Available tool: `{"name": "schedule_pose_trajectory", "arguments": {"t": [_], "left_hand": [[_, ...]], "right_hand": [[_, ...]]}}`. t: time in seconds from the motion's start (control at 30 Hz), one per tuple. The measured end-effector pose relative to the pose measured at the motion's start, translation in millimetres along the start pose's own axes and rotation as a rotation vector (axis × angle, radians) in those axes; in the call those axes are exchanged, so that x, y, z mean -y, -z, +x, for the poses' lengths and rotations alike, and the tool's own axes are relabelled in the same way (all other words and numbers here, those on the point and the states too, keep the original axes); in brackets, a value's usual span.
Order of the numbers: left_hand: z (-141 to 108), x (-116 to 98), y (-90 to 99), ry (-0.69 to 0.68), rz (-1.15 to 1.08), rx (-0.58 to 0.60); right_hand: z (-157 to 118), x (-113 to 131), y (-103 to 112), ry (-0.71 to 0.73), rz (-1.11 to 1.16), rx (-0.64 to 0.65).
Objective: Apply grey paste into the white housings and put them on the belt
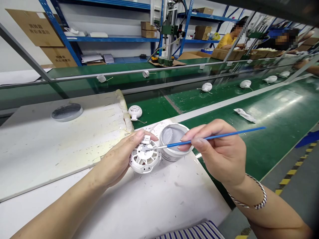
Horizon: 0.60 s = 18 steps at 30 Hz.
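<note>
My left hand point(126, 151) grips a round white plastic housing point(145, 167) with spoke-like slots, a small printed white block and thin wires at its upper edge. In my right hand point(219, 149) is a thin blue-handled paintbrush point(214, 136), pinched between thumb and fingers. The brush tip touches the centre of the housing, where grey paste shows. Just behind the housing stands an open white tub point(171, 156) of grey paste; the right fingers pass in front of its rim.
A grey-smeared round lid point(66, 112) lies on the white board point(37, 142) at left. Another white housing point(135, 112) sits by the board's edge. More housings point(206, 87) are along the green conveyor point(184, 99). A crumpled white packet point(244, 115) lies at right. Co-workers point(228, 39) sit far right.
</note>
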<state>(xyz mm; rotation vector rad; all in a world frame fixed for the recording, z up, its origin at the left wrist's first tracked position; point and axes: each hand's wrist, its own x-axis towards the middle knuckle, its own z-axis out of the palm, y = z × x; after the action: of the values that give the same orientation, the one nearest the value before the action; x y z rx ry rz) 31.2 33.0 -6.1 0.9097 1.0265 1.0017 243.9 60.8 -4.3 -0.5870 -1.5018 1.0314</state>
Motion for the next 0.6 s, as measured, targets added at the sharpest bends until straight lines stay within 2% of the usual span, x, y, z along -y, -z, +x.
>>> {"name": "schedule_pose_trajectory", "arguments": {"t": [0.17, 0.37, 0.47, 0.53, 0.6], "left_hand": [[2, 2, 1.7, 0.004, 0.019, -0.011], [1, 3, 0.9, -0.011, 0.030, 0.045], [-2, 2, 0.6, 0.045, 0.027, 0.140], [-4, 4, 1.2, 0.081, 0.042, 0.199], [-6, 7, 2.8, 0.069, 0.100, 0.230]], "right_hand": [[1, 9, 8, 0.177, -0.109, 0.031], [7, 9, 0, 0.153, 0.072, -0.093], [13, 8, 1, 0.214, 0.004, -0.130], [18, 6, 4, 0.302, -0.152, -0.001], [23, 3, 5, 0.406, -0.327, 0.253]]}}
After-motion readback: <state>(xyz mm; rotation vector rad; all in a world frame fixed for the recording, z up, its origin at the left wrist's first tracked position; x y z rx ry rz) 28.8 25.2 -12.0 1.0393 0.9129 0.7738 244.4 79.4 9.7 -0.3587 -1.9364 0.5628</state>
